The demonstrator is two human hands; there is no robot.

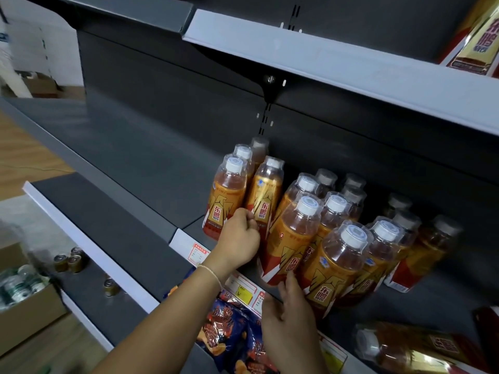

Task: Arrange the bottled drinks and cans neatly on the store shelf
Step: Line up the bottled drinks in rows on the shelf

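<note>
Bottles (310, 233) beside bare shelf (140, 147)

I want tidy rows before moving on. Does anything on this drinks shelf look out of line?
Yes. The bottle that the left hand pinches stands apart from the main cluster, leaving a gap. The right hand touches the front bottle.
</note>
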